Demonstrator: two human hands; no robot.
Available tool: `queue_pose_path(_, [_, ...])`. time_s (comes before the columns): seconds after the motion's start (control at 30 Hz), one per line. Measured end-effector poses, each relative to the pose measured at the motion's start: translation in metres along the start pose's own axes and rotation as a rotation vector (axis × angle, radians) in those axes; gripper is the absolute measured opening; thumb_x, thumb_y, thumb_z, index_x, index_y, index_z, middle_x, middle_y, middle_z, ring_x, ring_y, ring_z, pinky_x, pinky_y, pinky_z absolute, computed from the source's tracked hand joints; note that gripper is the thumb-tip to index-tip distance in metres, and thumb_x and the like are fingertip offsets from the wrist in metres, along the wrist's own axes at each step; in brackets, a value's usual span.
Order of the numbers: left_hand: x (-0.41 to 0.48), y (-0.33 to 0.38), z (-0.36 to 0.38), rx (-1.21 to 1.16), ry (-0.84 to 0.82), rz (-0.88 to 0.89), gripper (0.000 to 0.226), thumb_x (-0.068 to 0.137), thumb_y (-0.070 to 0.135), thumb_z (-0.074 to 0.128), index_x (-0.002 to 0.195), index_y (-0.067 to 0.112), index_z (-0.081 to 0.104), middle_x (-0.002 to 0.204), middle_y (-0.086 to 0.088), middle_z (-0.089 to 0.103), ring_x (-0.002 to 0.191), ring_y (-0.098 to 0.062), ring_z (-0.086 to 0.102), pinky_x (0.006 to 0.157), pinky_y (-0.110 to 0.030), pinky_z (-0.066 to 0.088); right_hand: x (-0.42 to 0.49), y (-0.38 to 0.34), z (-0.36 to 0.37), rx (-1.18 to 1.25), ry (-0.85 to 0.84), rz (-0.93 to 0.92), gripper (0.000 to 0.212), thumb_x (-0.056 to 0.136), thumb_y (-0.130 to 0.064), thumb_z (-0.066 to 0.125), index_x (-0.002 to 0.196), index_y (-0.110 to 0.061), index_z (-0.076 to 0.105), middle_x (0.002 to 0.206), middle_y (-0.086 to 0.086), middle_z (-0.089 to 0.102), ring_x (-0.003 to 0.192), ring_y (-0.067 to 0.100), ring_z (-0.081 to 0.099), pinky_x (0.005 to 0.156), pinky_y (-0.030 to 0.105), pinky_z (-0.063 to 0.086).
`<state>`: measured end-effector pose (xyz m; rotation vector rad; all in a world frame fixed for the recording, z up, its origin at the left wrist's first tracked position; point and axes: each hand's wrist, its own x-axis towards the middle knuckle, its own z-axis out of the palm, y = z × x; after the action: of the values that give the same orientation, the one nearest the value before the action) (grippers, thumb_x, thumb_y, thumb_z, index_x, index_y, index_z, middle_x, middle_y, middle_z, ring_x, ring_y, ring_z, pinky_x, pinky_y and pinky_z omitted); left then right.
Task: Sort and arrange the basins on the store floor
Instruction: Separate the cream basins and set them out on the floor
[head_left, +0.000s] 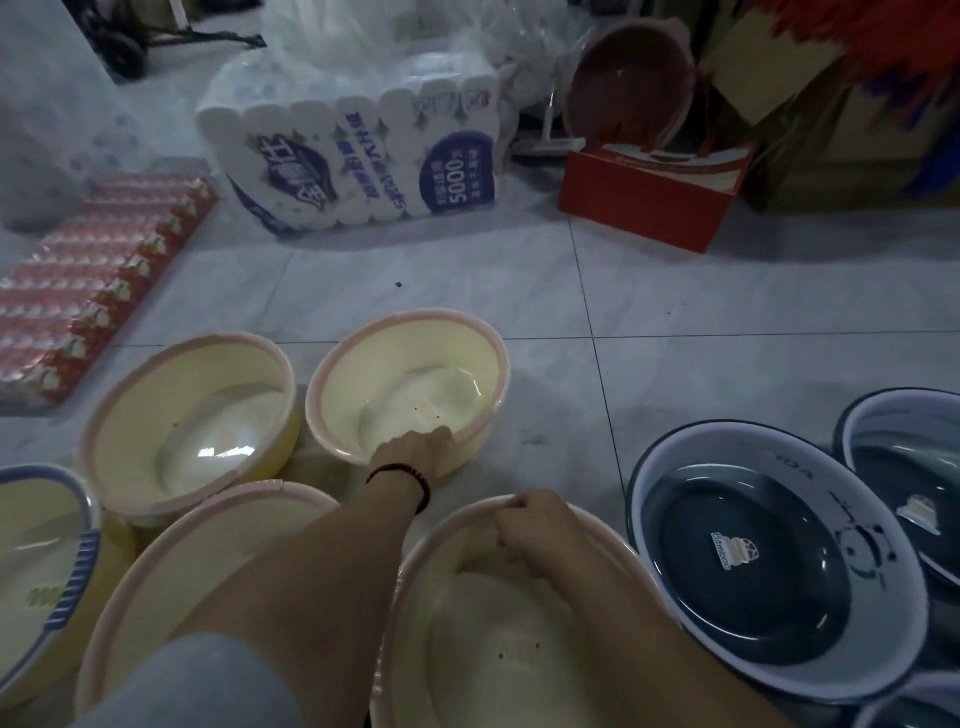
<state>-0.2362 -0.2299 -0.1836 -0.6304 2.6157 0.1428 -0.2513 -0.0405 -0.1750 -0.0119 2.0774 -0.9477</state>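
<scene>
Several cream basins with pink rims stand on the tiled floor. My left hand (415, 452) grips the near rim of the middle cream basin (457, 332). My right hand (524, 525) pinches the far rim of the nearest cream basin (467, 649). Another cream basin (156, 374) stands to the left, and one more (156, 571) lies partly under my left forearm. A cream basin with a blue striped rim (78, 561) sits at the far left. Dark blue basins with white rims (691, 447) are at the right, one (883, 410) behind it.
A large pack of paper rolls (353, 156) stands ahead on the floor. A red wrapped pack (83, 291) lies at the left. A red cardboard box (649, 197) and a brown basin (628, 78) are at the back right, beside stacked goods.
</scene>
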Motion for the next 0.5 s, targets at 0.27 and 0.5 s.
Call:
queue_pose_path(0.27, [-0.065,0.051,-0.103,-0.221,0.358,0.059,0.016,0.095,0.023,0.054,0.111,0.022,0.053,0.098,-0.008,0.064,0.085,-0.032,0.063,0.072,-0.042,0.055,-0.060,-0.053,-0.048,0.404,0.245,-0.142,0.048,0.093,-0.049,0.059,0.130,-0.019,0.055,0.115,0.004,0.065,0.102,0.028,0.068,0.091,0.055,0.061])
queue_pose_path(0.5, [-0.177,0.106,-0.136,0.045,0.464,0.319,0.029,0.093,0.024,0.053,0.122,0.019,0.049,0.100,-0.009,0.068,0.088,-0.034,0.067,0.063,-0.035,0.042,-0.152,-0.090,-0.106,0.503,0.294,-0.195,0.050,0.091,-0.057,0.061,0.114,-0.012,0.063,0.107,0.010,0.068,0.094,0.032,0.067,0.062,0.040,0.065])
